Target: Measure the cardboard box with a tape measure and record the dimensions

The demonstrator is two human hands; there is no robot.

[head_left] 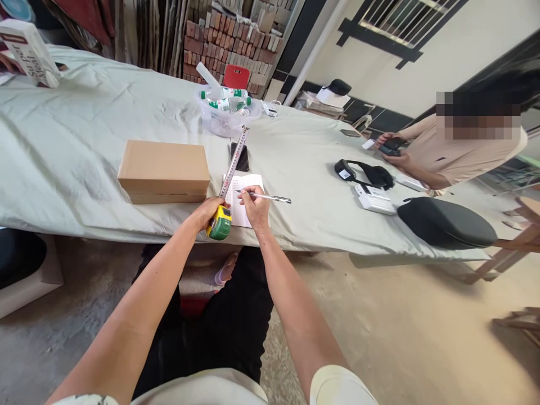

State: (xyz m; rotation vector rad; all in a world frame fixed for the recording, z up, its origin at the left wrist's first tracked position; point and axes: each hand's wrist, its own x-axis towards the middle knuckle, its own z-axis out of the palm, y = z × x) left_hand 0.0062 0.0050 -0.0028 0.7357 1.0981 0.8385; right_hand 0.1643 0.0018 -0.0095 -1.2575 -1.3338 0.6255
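My left hand (206, 212) is closed around a yellow and green tape measure (220, 223) at the table's near edge. Its blade (234, 163) is pulled out and slants away over the paper and a black phone (241, 158). In my right hand (255, 208) is a pen (270, 197), its tip at a white sheet of paper (241, 218) with rows of small writing. A closed brown cardboard box (164, 169) sits to the left of my left hand.
Beyond the blade's far end stands a clear plastic basin (215, 122) with green-capped bottles. To the right lie a black headset (365, 173), a white device (374, 199) and a black case (447, 223). Another person (476, 143) at the right holds a dark device. A printed carton (29, 53) stands far left.
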